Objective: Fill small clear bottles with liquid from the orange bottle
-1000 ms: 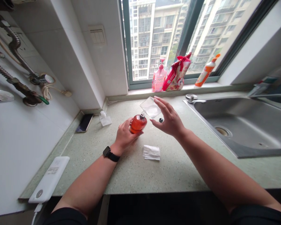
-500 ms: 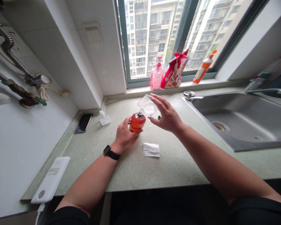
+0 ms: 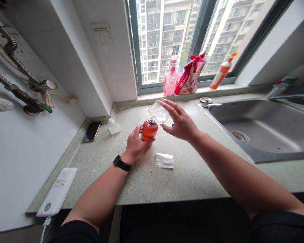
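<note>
My left hand (image 3: 136,143) is wrapped round a clear bottle of orange-red liquid (image 3: 150,130), its neck open at the top. In my right hand (image 3: 179,121) is a clear square container (image 3: 159,112), tilted with one corner over the bottle's mouth. Thumb and fingers grip its right side. A folded white tissue (image 3: 164,161) lies on the counter in front of the bottle. A small dark cap is mostly hidden behind my right thumb. To the left, a white pump top on a clear pouch-like piece (image 3: 114,126) rests on the counter.
A phone (image 3: 91,132) lies near the left wall, and a white power bank (image 3: 57,192) with a cable at the front left edge. The steel sink (image 3: 258,135) is on the right. A pink pump bottle (image 3: 170,82), red bag (image 3: 191,76) and orange-white bottle (image 3: 221,74) stand on the sill.
The view has shifted slightly. Both hands keep their holds, and the small dark cap is now more hidden by my right hand.
</note>
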The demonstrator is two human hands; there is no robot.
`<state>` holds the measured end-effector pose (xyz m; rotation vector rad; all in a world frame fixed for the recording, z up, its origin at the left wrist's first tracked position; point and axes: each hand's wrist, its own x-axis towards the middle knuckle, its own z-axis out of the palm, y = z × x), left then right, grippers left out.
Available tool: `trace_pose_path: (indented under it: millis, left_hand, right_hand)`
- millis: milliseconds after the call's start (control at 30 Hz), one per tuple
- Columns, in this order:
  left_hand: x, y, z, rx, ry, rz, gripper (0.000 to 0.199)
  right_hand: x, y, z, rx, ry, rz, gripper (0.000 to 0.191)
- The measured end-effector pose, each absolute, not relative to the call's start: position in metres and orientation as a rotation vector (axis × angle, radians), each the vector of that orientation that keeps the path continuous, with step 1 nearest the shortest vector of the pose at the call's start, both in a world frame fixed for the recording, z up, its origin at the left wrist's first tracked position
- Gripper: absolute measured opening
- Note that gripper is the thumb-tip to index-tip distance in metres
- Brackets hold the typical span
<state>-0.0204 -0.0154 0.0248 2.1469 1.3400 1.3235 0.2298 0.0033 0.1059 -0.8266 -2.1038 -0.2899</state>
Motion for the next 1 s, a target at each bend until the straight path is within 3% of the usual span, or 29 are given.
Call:
trace_pose_path:
  millis: [1000]
  left_hand:
    - [-0.019, -0.012, 0.023, 2.020, 1.307, 1.395, 0.081]
  right_hand:
    - [0.225, 0.011, 0.130, -0.786, -2.233, -0.323, 0.104]
